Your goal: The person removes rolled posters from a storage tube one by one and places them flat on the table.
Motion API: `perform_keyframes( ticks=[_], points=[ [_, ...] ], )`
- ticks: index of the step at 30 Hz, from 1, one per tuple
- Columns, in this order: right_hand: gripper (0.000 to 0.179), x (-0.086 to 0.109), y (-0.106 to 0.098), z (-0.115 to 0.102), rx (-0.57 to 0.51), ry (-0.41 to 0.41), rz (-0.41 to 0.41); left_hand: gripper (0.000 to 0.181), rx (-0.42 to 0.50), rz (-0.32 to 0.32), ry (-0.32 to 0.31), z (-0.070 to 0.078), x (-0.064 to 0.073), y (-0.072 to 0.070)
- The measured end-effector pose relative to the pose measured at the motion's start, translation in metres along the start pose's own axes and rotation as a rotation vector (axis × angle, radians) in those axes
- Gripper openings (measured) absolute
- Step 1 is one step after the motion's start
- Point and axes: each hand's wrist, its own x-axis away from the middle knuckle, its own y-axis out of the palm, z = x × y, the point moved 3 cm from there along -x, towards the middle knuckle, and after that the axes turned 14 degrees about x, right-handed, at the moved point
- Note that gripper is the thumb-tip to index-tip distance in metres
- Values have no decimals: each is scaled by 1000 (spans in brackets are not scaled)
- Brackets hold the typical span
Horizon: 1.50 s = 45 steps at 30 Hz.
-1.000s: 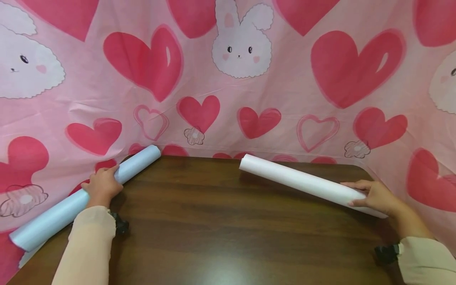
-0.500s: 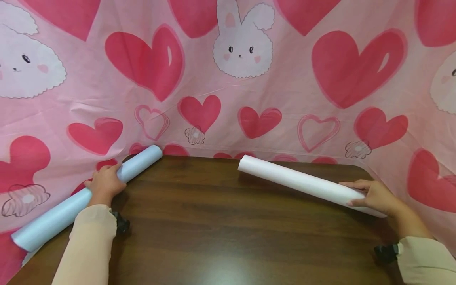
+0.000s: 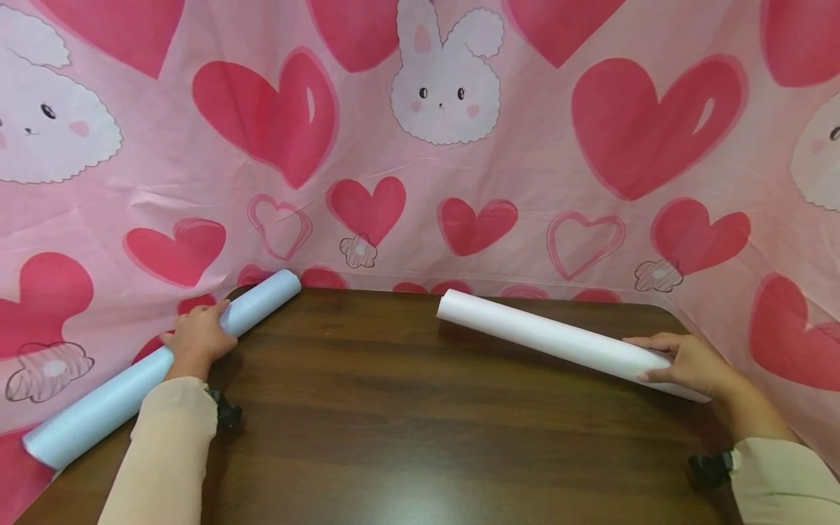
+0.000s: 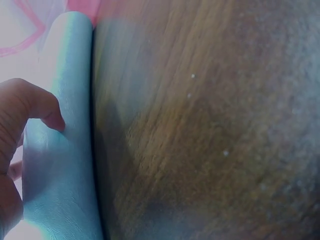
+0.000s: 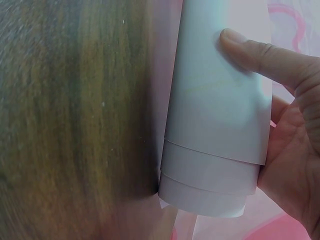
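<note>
Little has been shifted, so both are kept gripped: the light-blue roll (image 3: 98, 412) by the left hand (image 3: 200, 337) at the table's (image 3: 394, 408) left, the white roll (image 3: 531, 327) by the right hand (image 3: 693, 364) opposite.

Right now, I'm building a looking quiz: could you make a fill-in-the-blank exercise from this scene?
1. The left hand holds one roll, coloured pale ____.
2. The right hand holds the other roll, coloured ____.
3. Rabbits and big red ____ decorate the pink backdrop.
4. The brown tabletop shows ____ grain.
Missing words: blue; white; hearts; wood.
</note>
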Motion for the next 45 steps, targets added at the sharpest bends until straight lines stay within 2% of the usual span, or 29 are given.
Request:
perform_keyframes(
  ticks=[9, 25, 32, 38, 42, 45],
  points=[
    [61, -1, 3, 0, -2, 19, -18, 94, -1, 17, 22, 5, 3, 1],
    [61, -5, 5, -6, -13, 4, -38, 93, 1, 9, 41, 7, -1, 7],
    [61, -7, 8, -11, -22, -15, -47, 91, 8, 18, 70, 12, 0, 9],
    [61, -10, 10, -17, -28, -37, -35, 84, 2, 70, 129, 21, 0, 12],
    [60, -11, 11, -22, -32, -50, -25, 77, 6, 135, 173, 30, -2, 17],
    [59, -13, 11, -26, -31, -97, -5, 64, 12, 207, 231, 37, -2, 20]
  ],
)
